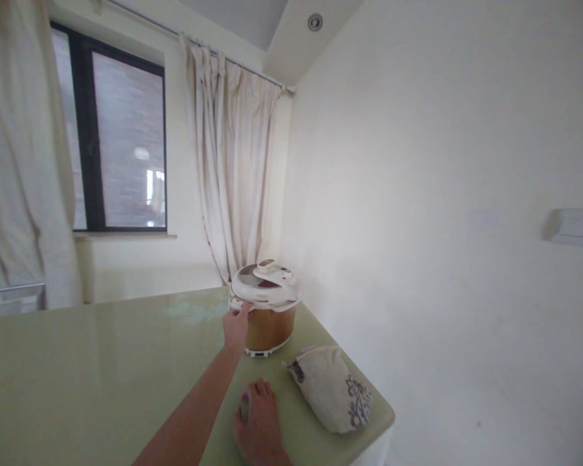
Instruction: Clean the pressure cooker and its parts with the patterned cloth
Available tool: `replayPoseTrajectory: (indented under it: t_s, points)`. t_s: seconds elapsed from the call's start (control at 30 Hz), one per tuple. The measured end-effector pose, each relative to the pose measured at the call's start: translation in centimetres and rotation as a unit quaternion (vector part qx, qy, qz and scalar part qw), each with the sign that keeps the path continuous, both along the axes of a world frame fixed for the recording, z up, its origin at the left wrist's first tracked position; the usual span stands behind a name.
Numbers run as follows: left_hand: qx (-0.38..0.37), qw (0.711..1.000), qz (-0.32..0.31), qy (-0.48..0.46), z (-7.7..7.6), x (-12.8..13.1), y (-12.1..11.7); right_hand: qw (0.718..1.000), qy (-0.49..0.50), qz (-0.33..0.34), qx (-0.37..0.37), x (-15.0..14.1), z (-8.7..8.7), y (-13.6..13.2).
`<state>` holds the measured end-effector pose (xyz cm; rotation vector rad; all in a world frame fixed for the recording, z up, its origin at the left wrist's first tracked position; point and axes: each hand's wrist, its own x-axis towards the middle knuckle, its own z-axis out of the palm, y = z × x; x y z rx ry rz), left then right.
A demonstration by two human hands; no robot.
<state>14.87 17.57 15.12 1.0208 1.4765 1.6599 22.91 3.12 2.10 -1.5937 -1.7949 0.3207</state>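
A round pot (271, 327) with an amber-brown body and a white lid (267, 294) stands upright at the far end of the table, near the corner. Reaching forward, my left hand (236, 323) is closed on the white handle or rim at its left front; the exact grip is partly hidden. My right hand (258, 417) rests palm down on the tabletop, nearer to me, thumb apart from the slightly bent fingers and nothing visible in it. To its right lies a beige cloth bag (328, 388) with dark printed patterns, close to the table's right edge.
The pale green, glossy table (102, 382) spreads to the left and ends at a rounded corner on the right. A white wall (418, 194) runs along its right side. Behind are a beige curtain (233, 155) and a dark-framed window (126, 142).
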Motion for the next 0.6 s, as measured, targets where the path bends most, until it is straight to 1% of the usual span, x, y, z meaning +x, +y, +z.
replayPoseTrajectory:
  t_s: [0.1, 0.2, 0.3, 0.4, 0.47, 0.5, 0.6]
  points:
    - [0.003, 1.0, -0.01, -0.023, -0.4, -1.9, -2.6, 1.0, -0.002, -0.004, 0.012, 0.0, -0.1, 0.2]
    - [0.003, 0.998, -0.023, -0.067, -0.7, -4.9, -6.0, 0.999, -0.024, -0.001, 0.029, 0.0, -0.1, 0.2]
    - [-0.005, 0.991, -0.024, -0.133, -0.5, -8.3, -9.0, 0.995, -0.086, 0.043, 0.039, 0.3, 0.3, -0.8]
    - [-0.021, 0.987, -0.025, -0.16, 0.3, -11.5, -11.2, 0.983, -0.144, 0.093, 0.063, 0.7, 0.2, -2.2]
    - [-0.041, 0.986, -0.025, -0.158, 0.7, -13.5, -12.5, 0.97, -0.171, 0.145, 0.097, 0.6, -0.6, -2.7]
    - [-0.05, 0.986, -0.023, -0.156, 0.8, -14.5, -13.2, 0.958, -0.182, 0.18, 0.125, 0.5, -1.3, -2.7]
    - [-0.054, 0.988, -0.013, -0.145, 0.6, -17.3, -15.1, 0.913, -0.172, 0.294, 0.226, -0.4, -4.3, -1.7]
